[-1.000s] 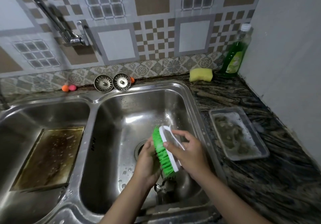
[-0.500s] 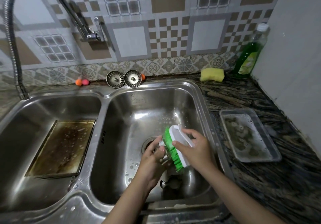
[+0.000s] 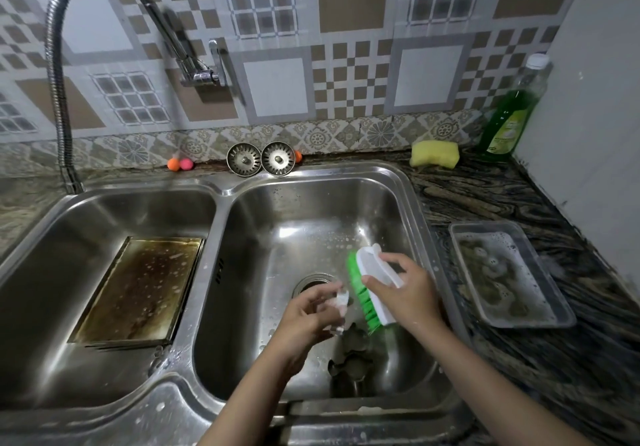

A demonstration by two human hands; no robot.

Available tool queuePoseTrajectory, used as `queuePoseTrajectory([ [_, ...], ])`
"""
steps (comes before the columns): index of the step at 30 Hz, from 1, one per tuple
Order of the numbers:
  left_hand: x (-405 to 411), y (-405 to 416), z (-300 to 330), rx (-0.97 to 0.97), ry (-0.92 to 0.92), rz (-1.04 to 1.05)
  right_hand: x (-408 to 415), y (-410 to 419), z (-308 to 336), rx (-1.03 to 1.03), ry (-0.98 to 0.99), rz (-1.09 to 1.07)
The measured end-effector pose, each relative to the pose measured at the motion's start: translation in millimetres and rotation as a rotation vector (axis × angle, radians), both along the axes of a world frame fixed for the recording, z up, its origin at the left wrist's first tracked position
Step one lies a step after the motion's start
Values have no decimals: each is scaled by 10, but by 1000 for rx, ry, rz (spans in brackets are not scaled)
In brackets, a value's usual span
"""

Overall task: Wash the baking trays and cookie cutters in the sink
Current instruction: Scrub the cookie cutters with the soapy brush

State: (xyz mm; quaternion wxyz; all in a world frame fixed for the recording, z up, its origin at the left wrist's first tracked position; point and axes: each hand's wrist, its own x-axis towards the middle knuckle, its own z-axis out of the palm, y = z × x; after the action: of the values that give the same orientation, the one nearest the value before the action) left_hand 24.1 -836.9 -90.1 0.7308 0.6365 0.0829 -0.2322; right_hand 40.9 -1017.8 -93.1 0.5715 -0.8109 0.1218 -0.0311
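A person stands at a double stainless-steel sink (image 3: 221,186), seen from above, both bare arms reaching into the right basin. The right hand (image 3: 408,293) grips a scrubbing brush (image 3: 372,293) with a white handle and green bristles, the bristles facing left. The left hand (image 3: 308,314) pinches a small soapy item (image 3: 341,302) just beside the bristles, over the drain; it is probably a cookie cutter, though blur and suds hide its shape. Below the hands, near the front wall of the right basin, lie more metal cookie cutters (image 3: 349,359), apparently waiting their turn.

In the left basin a dark, badly stained baking tray (image 3: 138,290) lies flat, flecked with suds, its brown residue not yet scrubbed off. On the worktop, just beside the sink's right edge, a smaller metal tray (image 3: 509,272) holds soapy, murky water, seemingly soaking. No water is visibly running from the flexible tap (image 3: 55,65).

At the worktop's back right corner stand a yellow sponge (image 3: 434,155) and a bottle of green dish soap (image 3: 512,110). Two sink strainers (image 3: 261,159) rest at the back edge.

Judging by this, washing is at an early stage: nothing looks clean or rinsed.
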Motion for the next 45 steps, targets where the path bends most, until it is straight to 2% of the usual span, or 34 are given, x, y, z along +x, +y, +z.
queuePoseTrajectory([
  [2, 56, 9, 27, 199, -139, -92, 35, -71, 50, 109, -21, -31],
  [5, 115, 0, 73, 408, -256, -218, 28, -39, 103, 184, -35, 67],
  [7, 149, 2, 103, 486, -319, -180, -7, 16, 73, 198, -20, 117],
  [9, 171, 23, 140, 543, -349, -55, -53, 36, 2, 219, 6, 88],
  [13, 156, 61, 145, 371, -359, 89, -179, 96, -60, 287, 96, 57],
  [16, 127, 53, 66, 218, -349, 259, -253, 181, -53, 484, 166, -22],
  [18, 104, 7, 34, 77, -247, 371, -295, 249, -25, 607, 229, -83],
  [22, 65, -47, 12, -116, -65, 313, -312, 350, 15, 752, 277, -207],
  [26, 16, 23, 24, -409, 27, 222, -263, 326, 54, 739, 248, -249],
  [31, -9, 19, 27, -405, -49, 247, -300, 340, 89, 658, 192, -207],
  [35, -5, 16, -41, -394, 5, 380, -296, 328, 91, 545, 124, -197],
  [38, -8, 27, -91, -394, 57, 421, -276, 284, 161, 559, 66, -140],
  [42, 19, -33, -66, -463, 94, 362, -227, 407, 224, 547, 22, 32],
  [45, 64, -85, -52, -505, 175, 320, -117, 475, 104, 484, 43, -34],
])
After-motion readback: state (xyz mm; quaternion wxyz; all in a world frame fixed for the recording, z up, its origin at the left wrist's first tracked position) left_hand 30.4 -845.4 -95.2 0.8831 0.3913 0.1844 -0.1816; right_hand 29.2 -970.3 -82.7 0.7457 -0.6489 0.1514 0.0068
